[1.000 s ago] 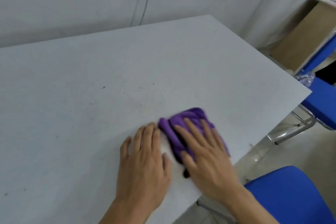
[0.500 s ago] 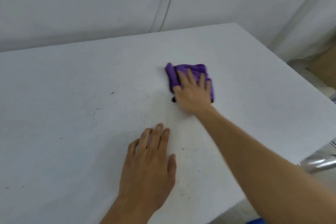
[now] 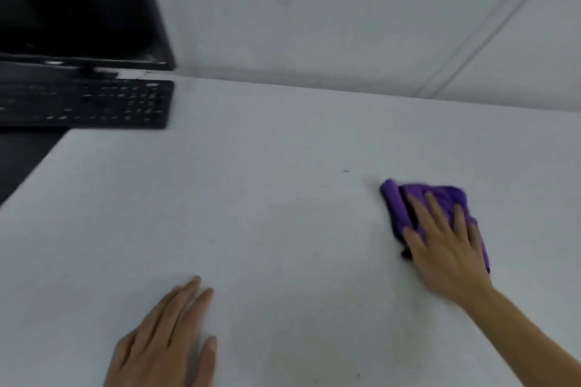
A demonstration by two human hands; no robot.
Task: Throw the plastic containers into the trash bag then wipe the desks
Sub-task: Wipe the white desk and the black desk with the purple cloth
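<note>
A: Tabletop [image 3: 267, 198] fills the view, keyboard [image 3: 85, 104] beyond its far left edge.
B: Your right grip [image 3: 446, 248] lies flat, fingers spread, pressing the purple cloth [image 3: 393, 204] at right; left grip [image 3: 166, 342] flat, empty. Press evenly, overlap passes, catch that speck [image 3: 345, 171].

Pale grey wall [image 3: 314, 9], black flat-screen monitor [image 3: 78, 3] against it, black keyboard [image 3: 85, 104] just in front of the monitor, thin pale duct [image 3: 471, 50] slanting down the wall well right of the monitor, white flat desk top [image 3: 283, 198] right of the monitor, soft even light.
</note>
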